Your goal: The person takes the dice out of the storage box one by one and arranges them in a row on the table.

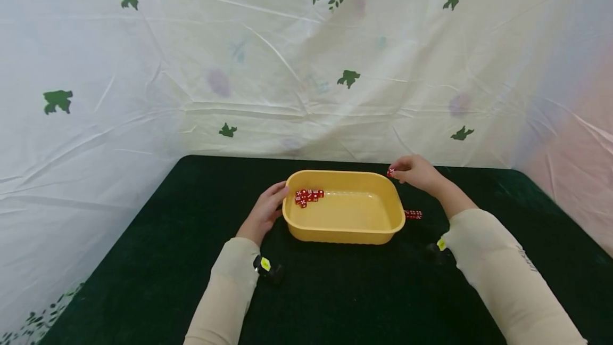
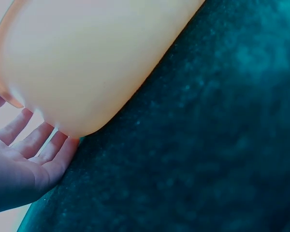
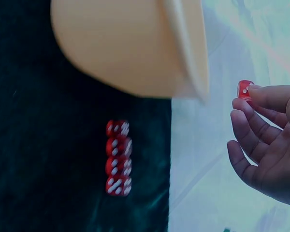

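A yellow plastic tub [image 1: 345, 236] stands on the dark table, with several red dice [image 1: 306, 196] grouped inside at its left end. My left hand [image 1: 265, 211] holds the tub's left end, thumb at the rim; in the left wrist view its fingers [image 2: 36, 140] lie against the outer wall. Between thumb and forefinger, my right hand [image 1: 419, 173] pinches one red die [image 3: 244, 90] just beyond the tub's back right corner. Outside the right wall, several more red dice [image 3: 118, 159] lie in a straight row on the cloth.
Dark green cloth [image 1: 354, 292] covers the table. Behind it and at the sides hangs a white curtain [image 1: 287, 68] with leaf prints. A small dark wrist camera [image 1: 269, 269] sits on the left wrist, near the tub's front left corner.
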Action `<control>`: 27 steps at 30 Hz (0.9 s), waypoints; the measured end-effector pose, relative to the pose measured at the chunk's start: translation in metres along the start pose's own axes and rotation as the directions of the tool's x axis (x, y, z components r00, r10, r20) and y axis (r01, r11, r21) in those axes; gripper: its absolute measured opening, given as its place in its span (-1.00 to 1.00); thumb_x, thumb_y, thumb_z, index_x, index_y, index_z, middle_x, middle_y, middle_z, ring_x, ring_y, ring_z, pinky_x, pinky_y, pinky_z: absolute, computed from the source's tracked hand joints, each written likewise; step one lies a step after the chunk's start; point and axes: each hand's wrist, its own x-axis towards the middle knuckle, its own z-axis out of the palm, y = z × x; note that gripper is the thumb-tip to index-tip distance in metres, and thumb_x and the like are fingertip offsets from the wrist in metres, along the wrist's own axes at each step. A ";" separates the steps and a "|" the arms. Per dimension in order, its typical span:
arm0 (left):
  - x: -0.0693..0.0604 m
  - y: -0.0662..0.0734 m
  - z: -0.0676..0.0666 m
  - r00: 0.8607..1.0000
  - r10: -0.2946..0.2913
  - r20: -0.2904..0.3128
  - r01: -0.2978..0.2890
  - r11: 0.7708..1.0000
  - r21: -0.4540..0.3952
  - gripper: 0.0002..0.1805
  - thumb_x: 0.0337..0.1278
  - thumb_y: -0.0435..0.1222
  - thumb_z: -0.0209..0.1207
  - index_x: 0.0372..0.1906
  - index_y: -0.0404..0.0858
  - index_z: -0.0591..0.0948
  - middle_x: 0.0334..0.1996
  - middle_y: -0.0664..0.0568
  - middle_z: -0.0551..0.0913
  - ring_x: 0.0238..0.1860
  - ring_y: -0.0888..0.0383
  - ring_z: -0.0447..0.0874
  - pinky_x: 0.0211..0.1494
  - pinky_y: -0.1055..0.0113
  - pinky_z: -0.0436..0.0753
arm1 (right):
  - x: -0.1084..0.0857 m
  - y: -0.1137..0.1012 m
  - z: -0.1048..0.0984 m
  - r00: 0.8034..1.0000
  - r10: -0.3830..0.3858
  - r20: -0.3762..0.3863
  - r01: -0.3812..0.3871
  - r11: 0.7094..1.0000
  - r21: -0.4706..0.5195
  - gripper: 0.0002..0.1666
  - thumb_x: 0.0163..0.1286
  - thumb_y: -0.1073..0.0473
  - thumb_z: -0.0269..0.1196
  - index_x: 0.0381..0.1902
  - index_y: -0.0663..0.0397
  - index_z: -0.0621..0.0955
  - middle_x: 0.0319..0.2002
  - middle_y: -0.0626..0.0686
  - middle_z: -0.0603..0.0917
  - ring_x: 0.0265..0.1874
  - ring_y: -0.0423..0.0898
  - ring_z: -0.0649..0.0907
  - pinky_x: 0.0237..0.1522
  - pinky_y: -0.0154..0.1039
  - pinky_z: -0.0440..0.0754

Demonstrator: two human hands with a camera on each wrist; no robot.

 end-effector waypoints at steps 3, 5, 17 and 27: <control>0.000 0.000 0.000 1.000 0.000 0.000 0.000 1.000 -0.004 -0.60 0.14 -0.16 0.00 0.09 -0.14 0.36 0.07 0.01 0.34 0.06 0.06 0.27 0.04 0.10 0.31 | -0.006 0.010 -0.002 1.000 0.001 -0.005 0.000 1.000 0.012 -0.69 0.27 0.20 0.06 -0.12 0.34 0.47 -0.21 0.26 0.51 -0.32 0.09 0.51 -0.18 0.00 0.45; 0.000 -0.001 0.000 1.000 0.002 0.000 -0.002 1.000 -0.007 -0.60 0.15 -0.16 0.00 0.10 -0.15 0.36 0.07 0.00 0.34 0.06 0.05 0.27 0.03 0.10 0.32 | -0.011 0.016 -0.003 1.000 0.001 -0.006 -0.001 1.000 0.021 -0.68 0.27 0.20 0.06 -0.12 0.36 0.46 -0.21 0.27 0.50 -0.32 0.10 0.50 -0.17 0.02 0.45; 0.002 -0.002 -0.001 1.000 0.002 -0.005 -0.002 1.000 -0.011 -0.60 0.14 -0.17 0.01 0.10 -0.15 0.37 0.06 0.00 0.35 0.05 0.05 0.29 0.02 0.11 0.33 | -0.029 0.052 -0.003 0.997 0.073 0.008 -0.073 0.996 0.060 -0.62 0.28 0.18 0.04 -0.06 0.38 0.42 -0.14 0.30 0.46 -0.29 0.07 0.48 -0.16 0.04 0.43; 0.002 -0.001 0.000 1.000 -0.007 -0.014 0.007 1.000 0.000 -0.59 0.14 -0.16 0.01 0.10 -0.13 0.37 0.07 0.02 0.35 0.05 0.06 0.30 0.02 0.12 0.35 | -0.042 0.078 0.002 0.996 0.087 0.019 -0.088 0.994 0.064 -0.64 0.27 0.21 0.03 -0.08 0.41 0.42 -0.21 0.25 0.50 -0.34 0.04 0.50 -0.23 -0.03 0.48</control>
